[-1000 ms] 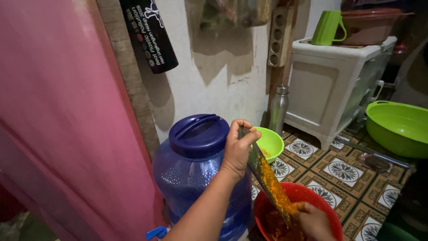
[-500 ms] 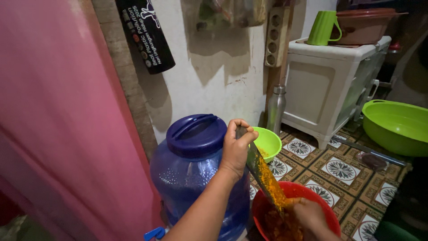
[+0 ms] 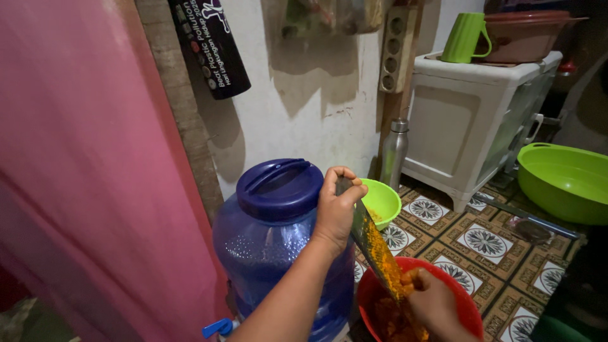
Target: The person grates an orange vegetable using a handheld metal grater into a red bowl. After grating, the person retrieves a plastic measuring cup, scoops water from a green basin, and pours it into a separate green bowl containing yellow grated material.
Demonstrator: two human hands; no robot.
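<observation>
My left hand (image 3: 337,206) grips the top end of a long flat grater (image 3: 373,247) that slants down into a red bowl (image 3: 465,303). Orange pulp coats the grater's face. My right hand (image 3: 430,304) is closed on an orange piece pressed against the lower part of the grater, over the bowl. Orange grated pulp (image 3: 386,320) lies inside the bowl. The grater's lower tip is hidden by my right hand.
A large blue water jug (image 3: 278,240) with a blue cap stands just left of my arm. A small green bowl (image 3: 383,199), a steel bottle (image 3: 394,152), a white cabinet (image 3: 468,120) and a big green basin (image 3: 563,180) are beyond. A pink curtain (image 3: 82,171) hangs left.
The view has shifted slightly. My right hand has slid a little along the lower grater; my left hand keeps its grip.
</observation>
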